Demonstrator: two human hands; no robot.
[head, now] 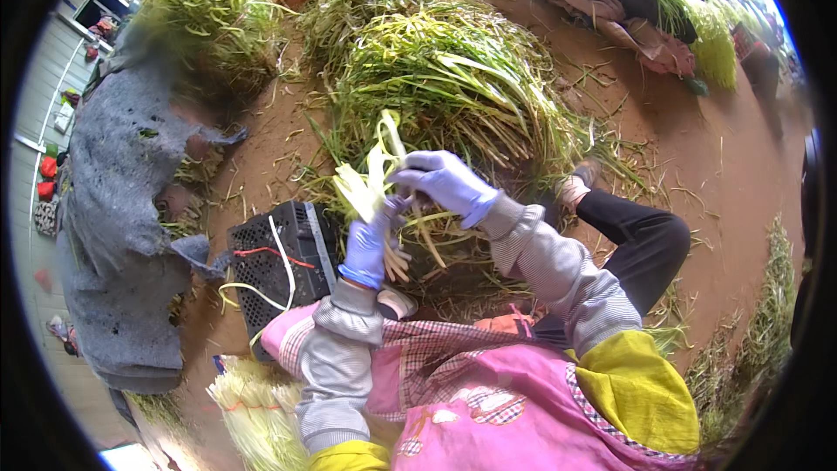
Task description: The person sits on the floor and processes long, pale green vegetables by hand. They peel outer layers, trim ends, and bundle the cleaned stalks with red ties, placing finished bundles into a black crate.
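My left hand point(367, 245), in a lavender glove, is closed around a small bunch of pale green-white leafy stalks point(366, 186). Their white ends fan out above the fist, and thinner root-side ends show below it. Just right of the bunch, my right hand point(450, 184), gloved alike, pinches at the stalks with bent fingers; its fingertips are partly hidden. A thin tan stalk point(428, 239) hangs beneath that hand. Beyond both hands lies a large heap of green leafy stalks point(425, 78), with cut ends facing right.
A black plastic crate point(252, 294) with white and red ties across it stands at left. Tied pale bundles point(255, 405) lie below it. Grey felt cloth point(124, 209) covers a pile farther left. More stalks point(209, 19) stand behind. My bent leg point(641, 235) is at right.
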